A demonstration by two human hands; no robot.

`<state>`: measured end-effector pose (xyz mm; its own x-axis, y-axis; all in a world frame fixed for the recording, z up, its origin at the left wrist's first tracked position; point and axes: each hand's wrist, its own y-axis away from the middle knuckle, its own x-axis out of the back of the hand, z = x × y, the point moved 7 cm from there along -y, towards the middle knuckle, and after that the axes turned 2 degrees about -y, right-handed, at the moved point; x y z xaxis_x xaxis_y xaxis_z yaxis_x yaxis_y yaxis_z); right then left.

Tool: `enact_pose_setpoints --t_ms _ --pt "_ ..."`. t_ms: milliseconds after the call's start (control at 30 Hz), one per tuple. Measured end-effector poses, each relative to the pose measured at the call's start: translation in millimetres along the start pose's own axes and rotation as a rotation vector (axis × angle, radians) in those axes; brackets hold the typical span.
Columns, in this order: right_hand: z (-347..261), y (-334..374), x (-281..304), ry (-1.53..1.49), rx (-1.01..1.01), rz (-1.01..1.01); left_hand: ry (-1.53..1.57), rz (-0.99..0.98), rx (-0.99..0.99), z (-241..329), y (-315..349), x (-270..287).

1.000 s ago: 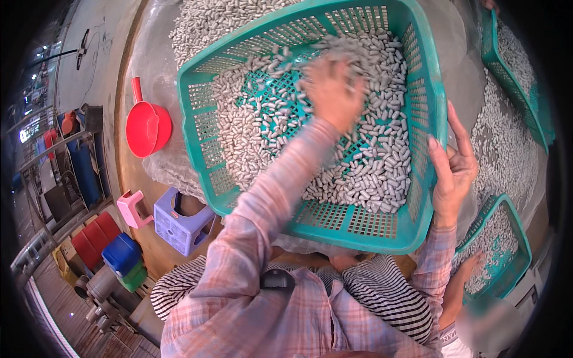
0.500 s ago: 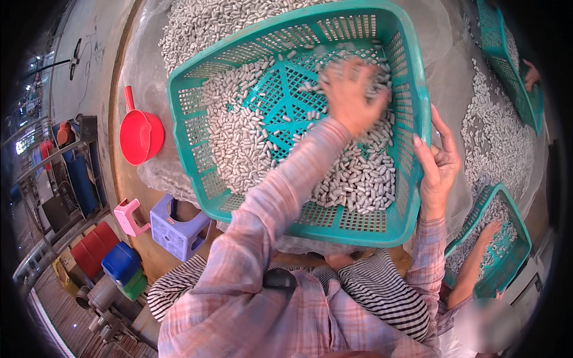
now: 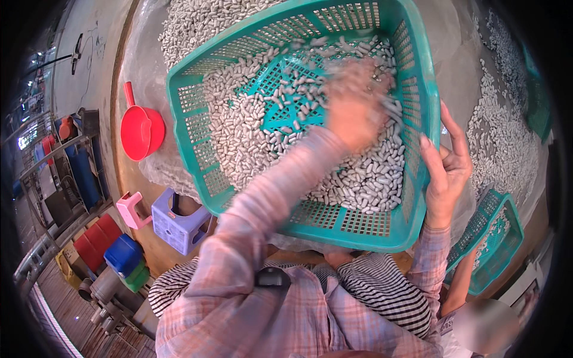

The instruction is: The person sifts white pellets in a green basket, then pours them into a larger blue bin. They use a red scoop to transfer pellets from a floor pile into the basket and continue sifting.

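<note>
A big green plastic basket with slotted walls is tilted above my lap, partly full of small silvery capsules. My left hand is inside among the capsules at the basket's right side. Motion smears its fingers, and some capsules around it are blurred too. At the right wall of the basket, my right hand grips the rim with thumb and fingers. More capsules lie heaped on clear plastic sheeting beyond the basket.
A red dipper lies left of the basket. Below it stand a pink stool and a purple stool. At right, another person's arm reaches to a second green basket, near spread capsules.
My left hand has swept through the capsules, and more of them now cover the basket floor. The basket and right hand shifted slightly right. The co-worker's basket at lower right is tilted with fewer capsules showing.
</note>
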<state>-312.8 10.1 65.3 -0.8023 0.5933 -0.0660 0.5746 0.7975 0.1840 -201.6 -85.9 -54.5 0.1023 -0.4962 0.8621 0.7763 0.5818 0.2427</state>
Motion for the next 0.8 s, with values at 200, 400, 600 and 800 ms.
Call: enact_pose_setpoints --t_ms 200,400,600,800 --pt "20 -3 23 0.065 -0.001 -0.057 -0.052 -0.077 -0.357 5 112 -45" --pt "20 -36 13 0.14 0.025 -0.096 -0.308 0.316 0.007 -73 13 14" --pt "21 -52 42 1.133 0.299 -0.18 0.019 -0.274 -0.256 -31 92 -1" --pt "-23 -23 0 1.151 0.431 -0.287 -0.318 0.395 0.056 -126 250 148"
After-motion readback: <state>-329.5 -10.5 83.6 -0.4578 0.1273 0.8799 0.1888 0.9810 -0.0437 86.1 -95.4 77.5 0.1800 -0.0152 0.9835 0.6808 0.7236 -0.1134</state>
